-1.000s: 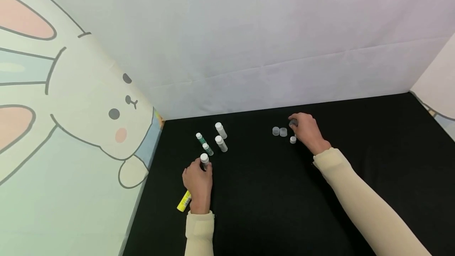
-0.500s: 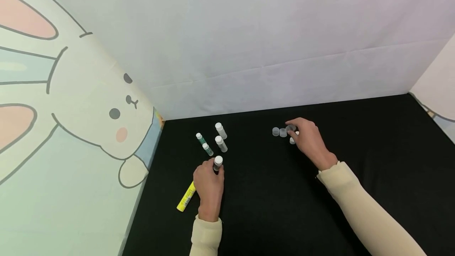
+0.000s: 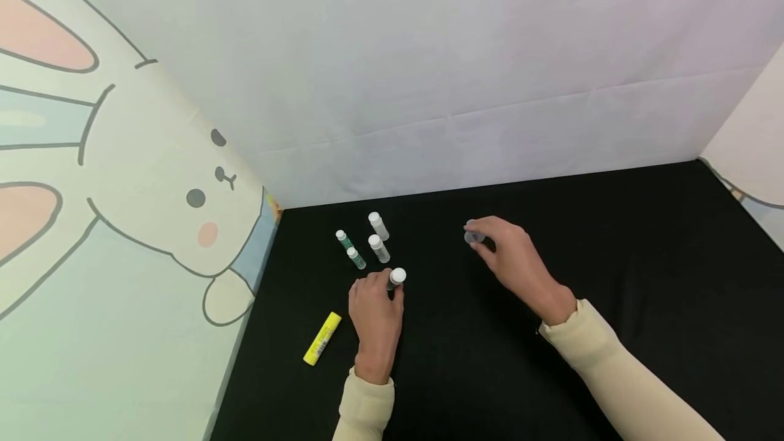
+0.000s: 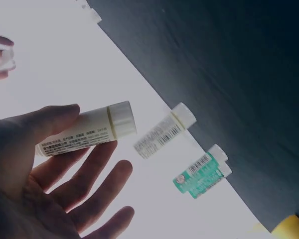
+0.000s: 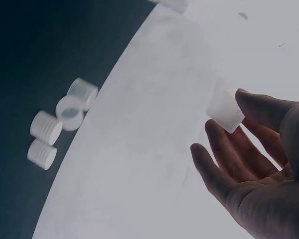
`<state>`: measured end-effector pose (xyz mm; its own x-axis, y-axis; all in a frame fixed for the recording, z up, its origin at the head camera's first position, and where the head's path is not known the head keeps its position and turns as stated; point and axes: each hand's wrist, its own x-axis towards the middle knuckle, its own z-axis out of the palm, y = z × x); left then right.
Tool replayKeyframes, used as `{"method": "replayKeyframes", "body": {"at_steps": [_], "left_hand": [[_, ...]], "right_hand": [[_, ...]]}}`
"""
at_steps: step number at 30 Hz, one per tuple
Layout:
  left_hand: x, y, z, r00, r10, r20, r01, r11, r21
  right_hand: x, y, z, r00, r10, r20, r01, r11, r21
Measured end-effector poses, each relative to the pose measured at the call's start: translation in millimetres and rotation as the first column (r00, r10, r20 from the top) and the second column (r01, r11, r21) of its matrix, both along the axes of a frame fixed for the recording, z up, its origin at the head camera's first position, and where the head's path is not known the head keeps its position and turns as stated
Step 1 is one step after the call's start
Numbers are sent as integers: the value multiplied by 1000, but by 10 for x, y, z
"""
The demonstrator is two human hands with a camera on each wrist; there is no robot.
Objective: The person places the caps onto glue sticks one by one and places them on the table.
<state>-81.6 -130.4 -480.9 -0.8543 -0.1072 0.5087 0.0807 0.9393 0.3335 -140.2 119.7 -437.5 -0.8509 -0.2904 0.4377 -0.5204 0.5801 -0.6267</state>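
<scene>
My left hand [image 3: 376,312] holds a white glue stick [image 4: 87,130] between thumb and fingers, its white cap end pointing up in the head view. The left wrist view shows printed text along its side. My right hand [image 3: 513,265] pinches a small translucent cap [image 5: 225,110] between thumb and fingertips. Several loose caps [image 5: 46,127] lie on the black table in the right wrist view; in the head view the right hand largely hides them. Two white glue sticks [image 3: 379,249] and two thinner green-labelled sticks [image 3: 356,258] stand beyond the left hand.
A yellow tube [image 3: 322,339] with a barcode lies on the black tabletop [image 3: 588,223], left of the left hand. Behind the table hangs a white cloth backdrop [image 3: 453,53]. A rabbit-print panel [image 3: 147,155] borders the left side.
My left hand has moved right with the glue stick, uncovering the whole yellow tube. My right hand has moved left and nearer with the cap, over where the other caps lie in view.
</scene>
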Motion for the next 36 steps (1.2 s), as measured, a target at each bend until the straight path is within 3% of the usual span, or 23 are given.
{"method": "replayKeyframes", "body": {"at_steps": [12,19,36], "left_hand": [[7,193,7,998,-56,-26,53,993,-105],[-7,264,1,995,-93,-23,90,990,-111],[33,381,-34,986,-146,-74,138,985,-105]], "right_hand": [[294,-252,77,985,125,-121,-127,992,-14],[401,-347,69,967,181,-177,-189,982,-28],[530,-373,7,959,214,-186,-222,975,-26]]}}
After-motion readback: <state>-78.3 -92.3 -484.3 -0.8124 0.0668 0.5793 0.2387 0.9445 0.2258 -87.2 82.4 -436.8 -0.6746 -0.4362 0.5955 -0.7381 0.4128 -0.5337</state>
